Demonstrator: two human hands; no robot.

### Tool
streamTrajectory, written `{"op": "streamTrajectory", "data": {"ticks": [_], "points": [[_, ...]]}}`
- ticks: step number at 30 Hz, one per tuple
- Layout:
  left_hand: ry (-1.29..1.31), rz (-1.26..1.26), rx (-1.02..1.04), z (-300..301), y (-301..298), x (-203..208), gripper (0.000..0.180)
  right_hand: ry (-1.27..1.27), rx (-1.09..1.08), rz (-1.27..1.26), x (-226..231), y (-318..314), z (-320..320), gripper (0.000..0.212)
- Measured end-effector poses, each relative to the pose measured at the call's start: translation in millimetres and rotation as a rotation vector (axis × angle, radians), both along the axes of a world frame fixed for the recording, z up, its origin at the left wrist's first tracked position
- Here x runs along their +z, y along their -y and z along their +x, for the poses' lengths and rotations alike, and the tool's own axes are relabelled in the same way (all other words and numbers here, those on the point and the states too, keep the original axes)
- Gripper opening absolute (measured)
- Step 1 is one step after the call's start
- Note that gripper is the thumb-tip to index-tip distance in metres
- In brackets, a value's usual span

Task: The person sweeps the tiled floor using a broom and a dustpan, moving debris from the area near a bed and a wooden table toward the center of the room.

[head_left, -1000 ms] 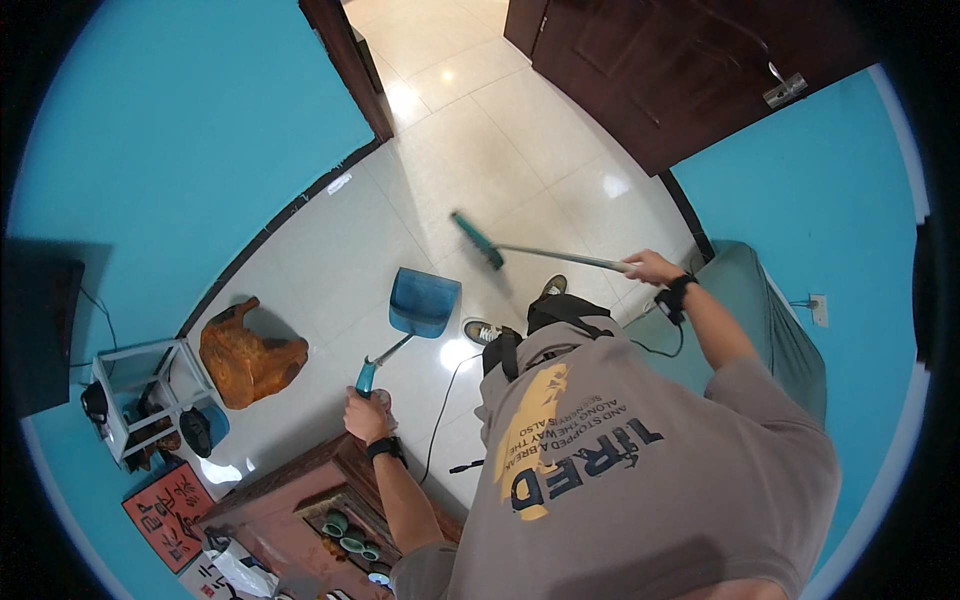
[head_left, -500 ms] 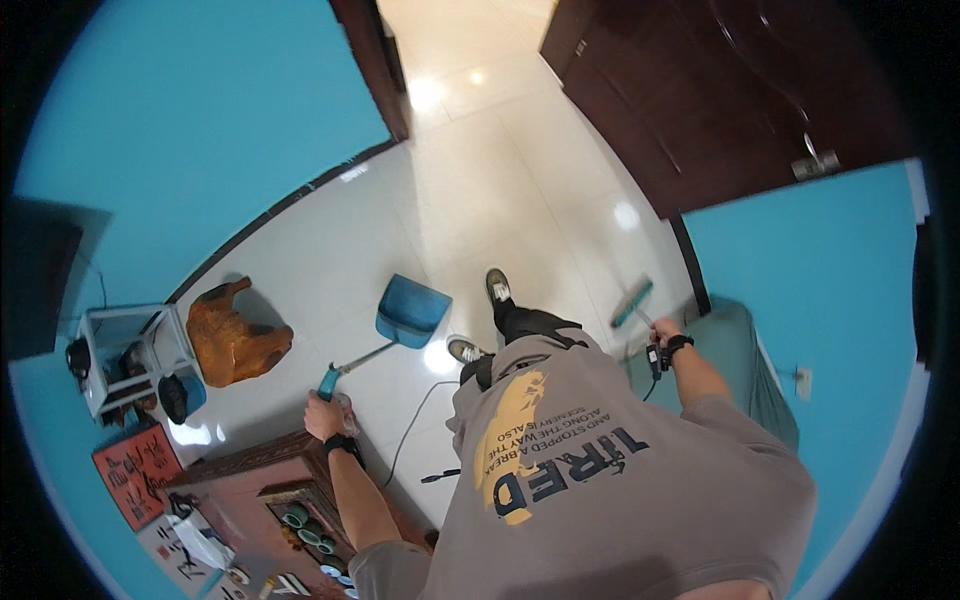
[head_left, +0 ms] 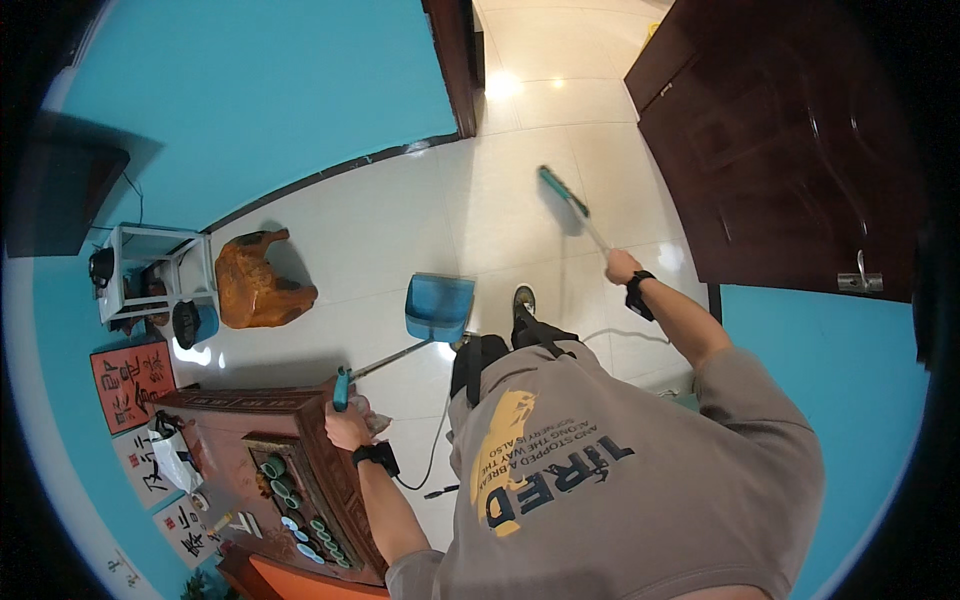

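My left hand (head_left: 346, 428) is wrapped round the teal-topped handle of a long-handled dustpan (head_left: 440, 312). The blue pan lies on the floor just in front of my feet, its open side facing away from me. Something clear and crumpled, like plastic film (head_left: 374, 418), shows beside that hand; I cannot tell whether it is held. Out ahead on the right, my right hand (head_left: 624, 266) is closed on the pale stick of a broom (head_left: 564, 192). Its narrow green head hangs over or touches the tiles; which one, I cannot tell.
A carved wooden tea table (head_left: 235, 425) with several cups stands at my left. Beyond it are a wooden stool (head_left: 262, 282) and a white rack (head_left: 160, 265). A dark door (head_left: 780, 140) is on the right. A cable (head_left: 432, 455) lies on the floor near my feet.
My right hand has swung forward from low on my right, carrying the broom head far out ahead. My left hand still grips the dustpan. The whole view has turned somewhat.
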State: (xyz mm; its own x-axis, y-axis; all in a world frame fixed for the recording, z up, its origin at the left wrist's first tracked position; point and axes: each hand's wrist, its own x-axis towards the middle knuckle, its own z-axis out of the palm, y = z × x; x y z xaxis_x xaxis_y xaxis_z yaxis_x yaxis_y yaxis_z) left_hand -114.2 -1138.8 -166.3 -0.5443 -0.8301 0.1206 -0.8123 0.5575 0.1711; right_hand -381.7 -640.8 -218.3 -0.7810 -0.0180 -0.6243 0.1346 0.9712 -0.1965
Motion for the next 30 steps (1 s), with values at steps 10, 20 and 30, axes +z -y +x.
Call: {"op": "streamTrajectory", "data": {"ticks": [10,20,30], "points": [[0.073,0.142,0.033,-16.2,-2.3,7.3,0.017,0.101,0.724,-0.079,30.9,195.3,60.4,0.022],[0.153,0.214,0.118,-7.0,30.5,-1.9,0.019,-0.092,0.351,-0.168,14.2,123.5,-27.6,0.037],[0.075,0.328,0.374,11.1,5.2,11.6,0.015,-0.136,0.151,0.155,-35.6,137.8,-206.5,0.023]]}}
